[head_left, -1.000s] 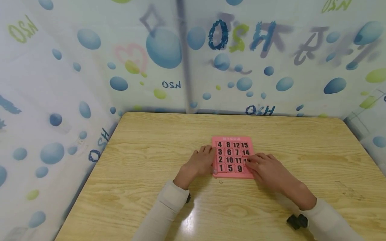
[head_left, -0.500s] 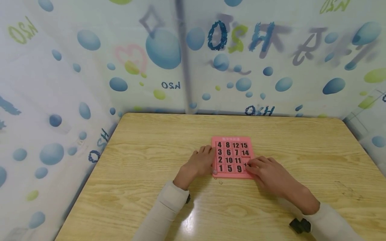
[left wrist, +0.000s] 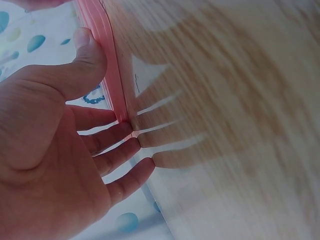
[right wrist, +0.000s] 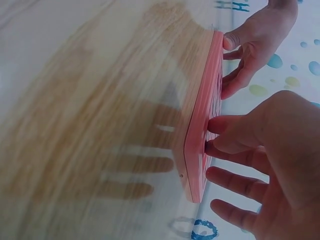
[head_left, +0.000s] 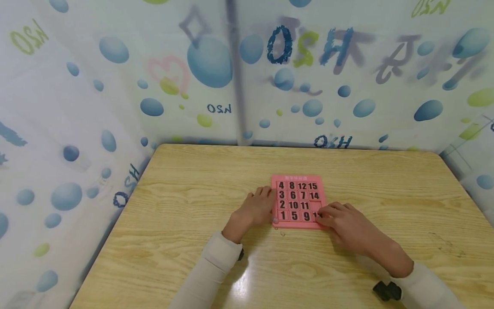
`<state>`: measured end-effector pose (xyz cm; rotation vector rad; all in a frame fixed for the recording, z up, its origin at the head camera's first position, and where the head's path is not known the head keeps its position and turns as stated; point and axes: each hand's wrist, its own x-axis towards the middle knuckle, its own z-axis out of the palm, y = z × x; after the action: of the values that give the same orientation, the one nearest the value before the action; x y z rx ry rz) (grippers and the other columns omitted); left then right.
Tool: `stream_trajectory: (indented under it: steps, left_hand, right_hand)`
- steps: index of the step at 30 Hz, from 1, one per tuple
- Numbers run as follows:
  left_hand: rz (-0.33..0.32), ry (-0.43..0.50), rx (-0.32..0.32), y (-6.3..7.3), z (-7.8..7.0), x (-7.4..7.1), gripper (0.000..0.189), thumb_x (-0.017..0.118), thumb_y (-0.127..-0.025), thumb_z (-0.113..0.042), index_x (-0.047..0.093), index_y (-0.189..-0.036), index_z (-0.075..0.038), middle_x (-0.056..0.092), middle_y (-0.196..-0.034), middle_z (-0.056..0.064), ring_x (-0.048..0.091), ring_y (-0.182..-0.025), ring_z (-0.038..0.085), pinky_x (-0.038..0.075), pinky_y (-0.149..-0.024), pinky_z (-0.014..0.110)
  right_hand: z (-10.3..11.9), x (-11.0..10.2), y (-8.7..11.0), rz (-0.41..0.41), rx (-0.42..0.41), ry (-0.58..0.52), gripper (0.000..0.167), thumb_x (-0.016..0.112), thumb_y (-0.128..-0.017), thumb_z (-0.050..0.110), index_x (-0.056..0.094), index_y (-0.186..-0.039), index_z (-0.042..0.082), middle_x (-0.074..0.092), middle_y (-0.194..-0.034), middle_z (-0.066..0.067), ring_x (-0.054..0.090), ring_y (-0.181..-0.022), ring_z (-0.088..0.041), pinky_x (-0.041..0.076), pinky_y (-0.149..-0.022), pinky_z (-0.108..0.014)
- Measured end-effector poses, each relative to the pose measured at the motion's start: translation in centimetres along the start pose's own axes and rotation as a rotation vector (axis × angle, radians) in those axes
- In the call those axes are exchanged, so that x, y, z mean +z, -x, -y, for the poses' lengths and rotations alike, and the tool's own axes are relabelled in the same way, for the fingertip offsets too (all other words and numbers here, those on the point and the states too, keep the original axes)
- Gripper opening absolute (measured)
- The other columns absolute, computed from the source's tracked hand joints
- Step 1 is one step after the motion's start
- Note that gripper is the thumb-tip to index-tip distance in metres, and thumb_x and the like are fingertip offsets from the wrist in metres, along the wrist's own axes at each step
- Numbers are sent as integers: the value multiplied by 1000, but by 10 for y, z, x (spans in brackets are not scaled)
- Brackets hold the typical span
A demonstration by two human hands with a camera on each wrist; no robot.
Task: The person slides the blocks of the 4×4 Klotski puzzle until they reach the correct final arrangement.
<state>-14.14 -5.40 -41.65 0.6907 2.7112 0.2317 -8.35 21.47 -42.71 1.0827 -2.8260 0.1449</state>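
A pink sliding number puzzle point(head_left: 296, 177) lies flat on the table, with black numbers on its tiles. My left hand point(head_left: 255, 208) rests along its left edge, thumb at the near corner; in the left wrist view the extended fingertips touch the frame's side and the tabletop. My right hand point(head_left: 345, 225) reaches over the right edge. Its thumb and forefinger tips press a tile point(head_left: 316, 215) in the near right corner, whose number they partly cover. Just above that tile is a vacant slot point(head_left: 315, 206), under the 14 tile point(head_left: 314, 195). In the right wrist view, the other fingers stay extended.
The puzzle sits on a light wood-grain table point(head_left: 193, 184). Behind and to the left hangs a white wall covering point(head_left: 170, 128) with blue and green drops. A dark device point(head_left: 387, 291) is strapped below the right sleeve.
My right fingertips have moved towards me, sliding the tile from the third row down into the near right corner. The third-row slot is now vacant. The left hand has stayed still.
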Motion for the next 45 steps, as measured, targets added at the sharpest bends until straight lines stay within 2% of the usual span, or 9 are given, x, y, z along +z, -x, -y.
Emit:
stream_trajectory:
  steps: [5, 9, 15, 19, 26, 36, 45]
  left_hand:
    - [-2, -2, 3, 0, 0, 1, 85, 72, -88, -40, 29, -155, -8, 34, -154, 12, 31, -144, 30, 35, -111, 49]
    - [1, 5, 2, 0, 1, 1, 87, 72, -89, -41, 28, -155, -8, 33, -155, 12, 30, -144, 30, 34, -113, 50]
    - [8, 3, 12, 1, -2, 1, 87, 70, -89, -42, 26, -156, -7, 32, -155, 12, 30, -144, 30, 35, -112, 49]
    - [6, -3, 11, 0, -2, 2, 87, 70, -89, -42, 26, -156, -8, 33, -155, 12, 30, -145, 29, 35, -112, 48]
    - [6, -5, 6, 0, -3, 0, 88, 71, -89, -43, 26, -156, -8, 32, -156, 11, 29, -145, 29, 34, -113, 49]
    - [9, -24, -4, -1, -3, -1, 87, 71, -88, -43, 28, -155, -9, 32, -156, 11, 30, -146, 28, 34, -113, 49]
    - [10, -26, -11, -1, -1, 0, 87, 70, -88, -43, 28, -155, -8, 32, -156, 11, 30, -146, 29, 34, -113, 49]
  right_hand:
    - [-3, -2, -2, 16, -1, -36, 22, 68, -92, 16, 76, -113, 18, 67, -117, -3, 60, -111, -27, 50, -90, -54]
    - [-4, -1, -11, -12, 57, -68, 28, 65, -94, 14, 71, -121, 15, 65, -124, -6, 59, -116, -31, 47, -93, -57]
    - [-6, 5, -23, -2, 178, 3, 36, 64, -96, 26, 67, -129, 11, 62, -129, -12, 53, -122, -36, 44, -97, -61]
    - [-8, 8, -28, 2, 220, 31, 40, 65, -95, 30, 66, -129, 9, 62, -129, -13, 52, -122, -36, 44, -96, -60]
    - [-8, 8, -31, 39, 227, 13, 40, 63, -96, 30, 66, -130, 9, 60, -134, -14, 52, -124, -38, 43, -98, -61]
    - [-5, 7, -31, 36, 230, 3, 39, 65, -96, 28, 67, -130, 9, 60, -134, -14, 54, -122, -38, 44, -97, -61]
    - [-1, 10, -27, 13, 191, 20, 36, 66, -94, 26, 69, -126, 8, 62, -130, -13, 56, -118, -36, 47, -94, -58]
